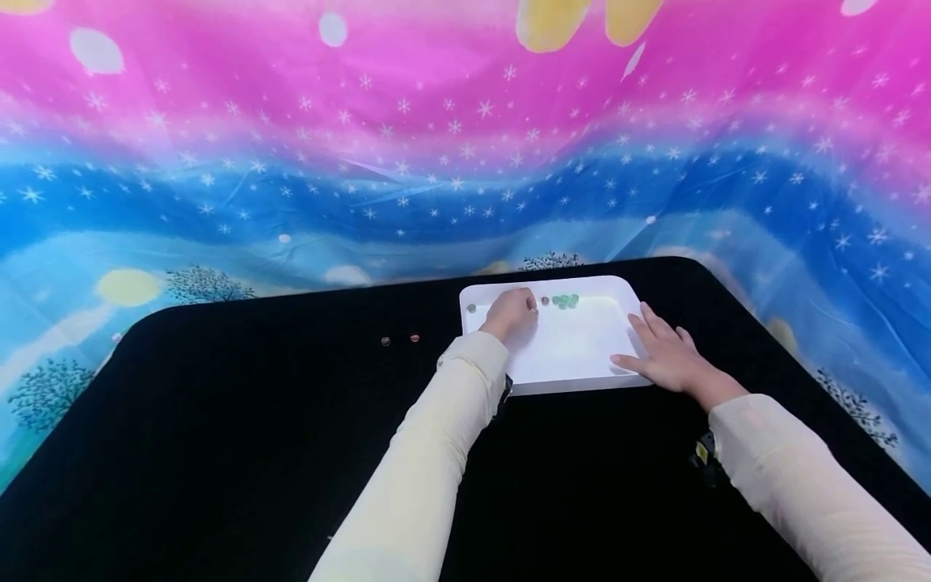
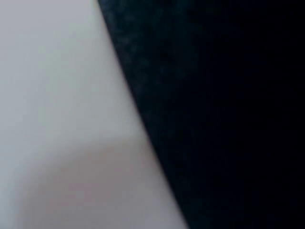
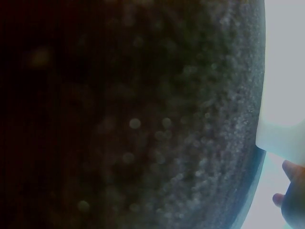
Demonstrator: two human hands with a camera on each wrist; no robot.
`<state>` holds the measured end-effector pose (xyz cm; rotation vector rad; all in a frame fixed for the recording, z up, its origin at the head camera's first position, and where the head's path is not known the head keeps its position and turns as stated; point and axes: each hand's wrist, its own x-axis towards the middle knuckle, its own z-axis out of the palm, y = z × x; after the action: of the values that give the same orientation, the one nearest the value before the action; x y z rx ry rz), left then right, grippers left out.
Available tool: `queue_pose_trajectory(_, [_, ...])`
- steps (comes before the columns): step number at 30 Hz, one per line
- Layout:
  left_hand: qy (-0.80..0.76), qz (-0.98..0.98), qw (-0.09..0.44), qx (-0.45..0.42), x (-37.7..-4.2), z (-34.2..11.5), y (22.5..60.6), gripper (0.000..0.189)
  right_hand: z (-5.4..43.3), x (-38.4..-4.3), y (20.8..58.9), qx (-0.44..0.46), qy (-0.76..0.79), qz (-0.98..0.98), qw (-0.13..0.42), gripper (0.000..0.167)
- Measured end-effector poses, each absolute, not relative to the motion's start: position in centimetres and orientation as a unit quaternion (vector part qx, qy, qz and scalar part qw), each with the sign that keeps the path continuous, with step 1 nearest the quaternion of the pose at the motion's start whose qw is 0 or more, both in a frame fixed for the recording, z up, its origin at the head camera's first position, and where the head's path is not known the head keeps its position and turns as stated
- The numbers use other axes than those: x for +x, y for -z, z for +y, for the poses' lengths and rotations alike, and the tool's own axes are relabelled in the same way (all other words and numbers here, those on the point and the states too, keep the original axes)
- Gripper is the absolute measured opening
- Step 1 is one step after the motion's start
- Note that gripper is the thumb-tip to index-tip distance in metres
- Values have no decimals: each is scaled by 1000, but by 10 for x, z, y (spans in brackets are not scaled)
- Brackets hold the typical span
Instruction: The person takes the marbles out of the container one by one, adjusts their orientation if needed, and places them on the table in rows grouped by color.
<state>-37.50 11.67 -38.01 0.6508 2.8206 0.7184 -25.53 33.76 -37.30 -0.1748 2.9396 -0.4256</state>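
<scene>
A shallow white tray lies on the black table. My left hand reaches over its left part, fingers curled down close to the tray floor. I cannot tell whether a marble is between those fingertips. Several green glass marbles sit together along the tray's far side, with a brown marble just left of them. A greyish marble lies in the far left corner. Spread fingers of my right hand rest on the tray's right edge, thumb over the near right part. The left wrist view shows only blurred white and black surfaces.
Left of the tray, a dark marble and a reddish marble lie on the black tabletop. A pink and blue patterned cloth hangs behind the table's far edge and along both sides.
</scene>
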Motion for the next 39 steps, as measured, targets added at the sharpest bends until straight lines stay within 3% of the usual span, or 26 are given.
queue_pose_trajectory(11, [-213,943,95,238,-363,111,364,7,340,-256,375,-62,142,984,84,92])
queue_pose_trajectory(39, [-331,886,115,303,-316,84,349,6,340,-254,374,-74,163,980,88,94])
